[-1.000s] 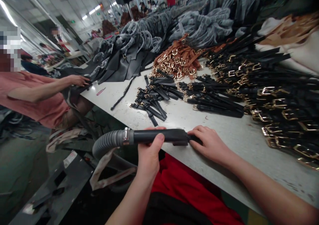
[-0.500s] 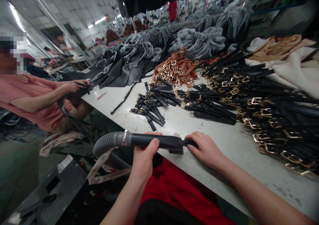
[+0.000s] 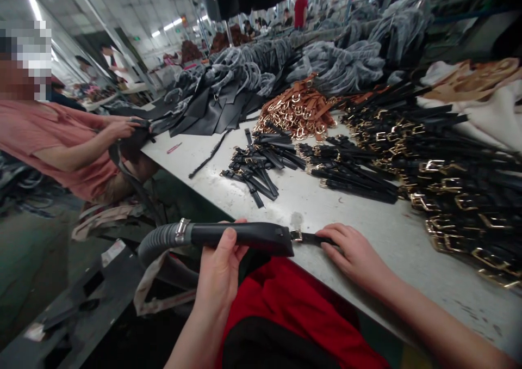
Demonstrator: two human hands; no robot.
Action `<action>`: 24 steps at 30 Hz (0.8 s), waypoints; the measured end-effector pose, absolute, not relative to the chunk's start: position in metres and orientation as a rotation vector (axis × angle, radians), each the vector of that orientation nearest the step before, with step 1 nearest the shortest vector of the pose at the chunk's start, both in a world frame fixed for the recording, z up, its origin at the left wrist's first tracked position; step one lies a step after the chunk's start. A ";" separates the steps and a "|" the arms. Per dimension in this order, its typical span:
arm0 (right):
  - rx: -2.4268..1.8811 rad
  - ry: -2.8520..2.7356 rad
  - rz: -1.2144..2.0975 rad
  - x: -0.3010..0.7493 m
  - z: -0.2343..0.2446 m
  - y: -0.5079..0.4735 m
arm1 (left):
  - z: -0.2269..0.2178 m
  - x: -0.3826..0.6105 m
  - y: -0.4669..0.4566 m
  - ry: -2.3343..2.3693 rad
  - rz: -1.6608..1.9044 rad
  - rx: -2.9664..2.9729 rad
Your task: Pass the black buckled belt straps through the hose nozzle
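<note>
My left hand (image 3: pixel 222 265) is closed around a black hose nozzle (image 3: pixel 248 237), thumb on top. A ribbed grey hose (image 3: pixel 157 243) is clamped to its left end. At the table's near edge, my right hand (image 3: pixel 350 252) is closed on a short black strap (image 3: pixel 310 238), fingers pressing from above. The strap's metal buckle (image 3: pixel 297 235) lies just past the nozzle's right tip; I cannot tell whether they touch. Beyond my hands, a small heap of black buckled straps (image 3: pixel 256 167) lies on the white table (image 3: pixel 212 192).
More black straps with gold buckles (image 3: pixel 452 200) are piled at the right. Brown straps with metal rings (image 3: pixel 297 108) lie farther back. Black leather pieces and wrapped grey loops (image 3: pixel 338 64) fill the far side. A co-worker in a pink shirt (image 3: pixel 69 151) sits at the left, handling dark material.
The nozzle and my left hand have moved left, away from my right hand. More of the strap and its buckle now shows between them. The whole view has shifted slightly.
</note>
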State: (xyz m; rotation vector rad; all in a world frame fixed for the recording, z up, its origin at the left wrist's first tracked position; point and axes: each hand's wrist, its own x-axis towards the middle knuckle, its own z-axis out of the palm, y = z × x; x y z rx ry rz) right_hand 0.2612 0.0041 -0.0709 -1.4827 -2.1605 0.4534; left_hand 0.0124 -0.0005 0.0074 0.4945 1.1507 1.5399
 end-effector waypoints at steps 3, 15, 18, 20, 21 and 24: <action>-1.508 -2.119 0.524 0.264 -0.074 0.006 | 0.002 0.037 0.006 1.168 1.518 0.537; -1.536 -2.087 0.539 0.263 -0.076 0.009 | 0.009 0.047 0.015 1.222 1.492 0.744; -1.554 -2.105 0.519 0.264 -0.077 0.009 | 0.007 0.050 0.015 1.194 1.545 0.720; -1.570 -2.108 0.498 0.264 -0.077 0.008 | 0.005 0.046 0.015 1.193 1.521 0.670; -1.573 -2.111 0.484 0.264 -0.076 0.007 | 0.005 0.041 0.014 1.193 1.506 0.644; -1.576 -2.128 0.400 0.260 -0.068 0.005 | 0.005 0.018 0.008 1.186 1.532 0.572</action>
